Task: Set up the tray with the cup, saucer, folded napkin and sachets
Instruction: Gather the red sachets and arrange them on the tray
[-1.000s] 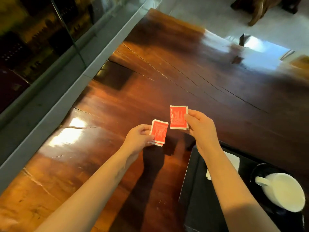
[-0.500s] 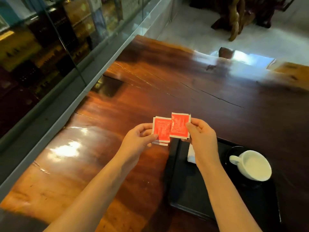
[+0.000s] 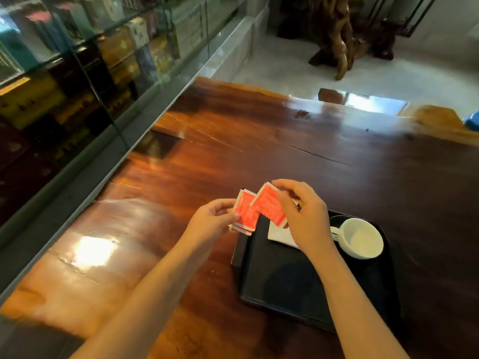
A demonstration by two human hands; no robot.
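My left hand (image 3: 211, 221) pinches a small stack of red sachets (image 3: 246, 216) just left of the black tray (image 3: 280, 286). My right hand (image 3: 303, 213) holds another red sachet (image 3: 269, 206), tilted and overlapping the left stack, above the tray's far left corner. On the tray a white cup (image 3: 361, 238) stands on a dark saucer (image 3: 337, 220) at the far right. A folded white napkin (image 3: 281, 235) lies on the tray, partly hidden under my right hand.
The tray rests on a glossy dark wooden table (image 3: 259, 156). A glass display case (image 3: 77, 73) with boxes runs along the table's left side. Beyond the far edge is pale floor with a carved wooden base (image 3: 344, 35).
The two hands came together, so the right sachet now overlaps the left stack and tilts. Both hands shifted right toward the tray. The view tilted up, showing more tray and room.
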